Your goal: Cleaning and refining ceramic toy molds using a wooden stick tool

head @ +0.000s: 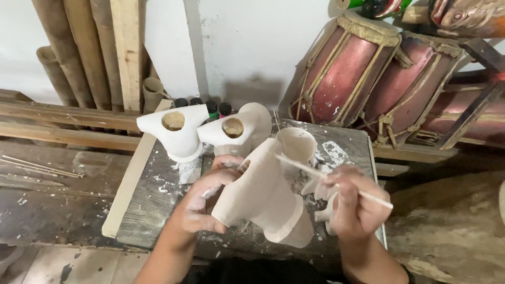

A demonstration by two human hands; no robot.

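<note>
I am seeing the left hand (202,202) clasping the unpainted carved piece (265,197) at its upper left side, so the piece is leaning out toward four o'clock from that grip. The right hand (355,202), at three o'clock, is pinching a thin stick (315,172) whose tip is touching the piece. At twelve o'clock, two white carved pieces (179,131) are standing on the paint-spattered table (152,202), with red drums (342,71) behind.

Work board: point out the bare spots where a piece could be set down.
Free: the board's left part, between the pale wooden plank and the left hand. Crowded: the back edge, with two white painted pieces and a cup; the middle, where the left hand holds the unpainted piece and the right hand a thin stick.
</note>
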